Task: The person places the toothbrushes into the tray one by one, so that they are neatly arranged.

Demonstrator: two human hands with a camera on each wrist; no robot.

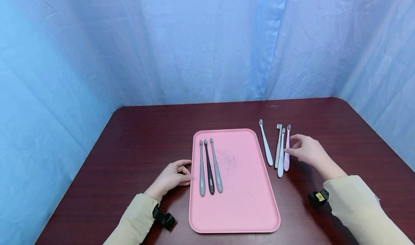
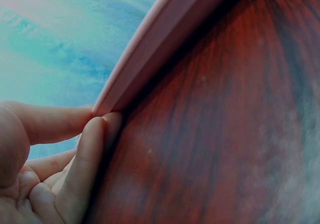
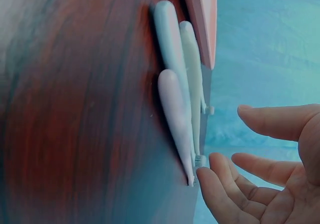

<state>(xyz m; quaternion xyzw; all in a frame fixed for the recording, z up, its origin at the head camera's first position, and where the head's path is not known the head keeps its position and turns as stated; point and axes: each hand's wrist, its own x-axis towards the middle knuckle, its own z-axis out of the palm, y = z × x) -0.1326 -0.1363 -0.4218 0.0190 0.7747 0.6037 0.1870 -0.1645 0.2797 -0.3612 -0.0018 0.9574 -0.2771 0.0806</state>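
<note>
At the left edge of a pink tray (image 1: 240,209), my left hand (image 1: 173,174) pinches the rim (image 2: 145,49) between thumb and fingers. Three toothbrushes lie side by side on the tray: a grey one (image 1: 201,169), a black one (image 1: 209,169) and another grey one (image 1: 216,169). My right hand (image 1: 306,150) hovers at a group of toothbrushes right of the tray, thumb and fingers apart, holding nothing. Nearest to it lies a pink toothbrush (image 1: 287,151). Beside that are a light blue toothbrush (image 1: 281,162) and a cream one (image 1: 277,151), close together.
Another pale blue toothbrush (image 1: 266,144) lies between that group and the tray's right edge. All of this is on a dark red wooden table (image 1: 146,140). Light blue curtains (image 1: 201,47) hang behind the table and at both sides.
</note>
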